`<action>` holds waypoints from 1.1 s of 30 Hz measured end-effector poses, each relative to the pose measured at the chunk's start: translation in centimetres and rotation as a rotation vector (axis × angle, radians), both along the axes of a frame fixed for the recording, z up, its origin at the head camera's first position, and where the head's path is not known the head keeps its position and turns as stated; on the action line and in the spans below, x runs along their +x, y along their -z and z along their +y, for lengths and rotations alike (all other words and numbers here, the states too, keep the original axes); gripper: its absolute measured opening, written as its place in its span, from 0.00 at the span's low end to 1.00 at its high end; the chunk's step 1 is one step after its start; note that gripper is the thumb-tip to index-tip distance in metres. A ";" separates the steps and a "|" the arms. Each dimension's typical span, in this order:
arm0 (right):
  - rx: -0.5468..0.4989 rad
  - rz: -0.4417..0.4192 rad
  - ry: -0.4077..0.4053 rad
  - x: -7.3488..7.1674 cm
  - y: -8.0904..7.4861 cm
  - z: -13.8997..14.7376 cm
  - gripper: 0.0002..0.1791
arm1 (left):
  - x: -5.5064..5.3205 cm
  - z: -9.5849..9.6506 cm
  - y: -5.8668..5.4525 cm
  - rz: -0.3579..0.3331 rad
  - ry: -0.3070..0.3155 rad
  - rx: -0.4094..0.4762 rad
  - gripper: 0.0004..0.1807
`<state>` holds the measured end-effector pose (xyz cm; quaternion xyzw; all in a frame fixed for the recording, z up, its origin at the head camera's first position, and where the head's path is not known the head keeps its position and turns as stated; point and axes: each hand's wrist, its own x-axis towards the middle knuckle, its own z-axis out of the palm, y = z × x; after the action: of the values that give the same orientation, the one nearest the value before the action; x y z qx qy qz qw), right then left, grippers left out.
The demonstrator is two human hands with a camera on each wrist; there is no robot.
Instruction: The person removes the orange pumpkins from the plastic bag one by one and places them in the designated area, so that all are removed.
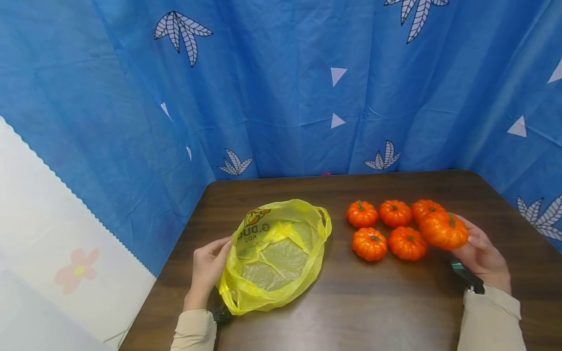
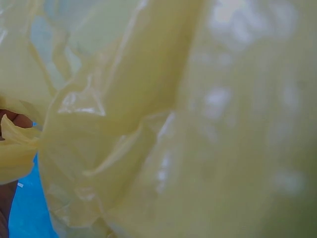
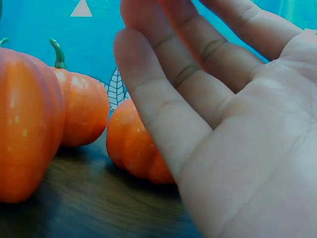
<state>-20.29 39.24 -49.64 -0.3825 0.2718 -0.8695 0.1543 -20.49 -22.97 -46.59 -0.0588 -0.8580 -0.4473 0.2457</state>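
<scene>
A yellow plastic bag (image 1: 274, 295) stands with its mouth spread wide, its printed inside wall showing. My left hand (image 1: 210, 263) pinches its left rim; the bag (image 2: 124, 124) fills most of the left wrist view. On the right, my right hand (image 1: 483, 251) holds a small orange pumpkin (image 1: 443, 231) by its right side, above the tabletop and overlapping another pumpkin behind. In the right wrist view the lower fingers (image 3: 158, 104) of this hand are extended, and the held pumpkin is out of that frame.
Several more small pumpkins (image 1: 369, 243) with green stems stand grouped on the dark wooden table (image 1: 342, 312), right of the bag. A blue curtain (image 1: 285, 97) with leaf prints hangs behind the table, and a white cloth (image 1: 52, 219) at the left.
</scene>
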 end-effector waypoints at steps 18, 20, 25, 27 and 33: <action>0.130 -0.099 0.098 1.6 -0.3 2.5 0.32 | 0.1 0.1 -0.2 -0.016 -0.004 0.002 0.08; 0.162 -0.072 0.116 1.7 -0.3 2.7 0.32 | 0.1 0.1 -0.1 -0.011 -0.001 0.006 0.08; 0.162 -0.075 0.070 1.8 -0.3 3.5 0.33 | 0.0 0.1 0.0 -0.008 -0.006 0.001 0.08; 0.160 -0.090 0.057 1.9 -0.4 3.7 0.34 | 0.0 0.1 0.0 -0.006 -0.008 0.000 0.08; 0.178 -0.100 0.067 1.9 -0.3 4.2 0.36 | 0.0 0.1 0.0 0.000 -0.003 0.004 0.07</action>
<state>-18.39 43.47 -49.37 -0.3142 0.3527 -0.8645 0.1718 -20.52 -22.85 -46.60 -0.0572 -0.8571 -0.4485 0.2467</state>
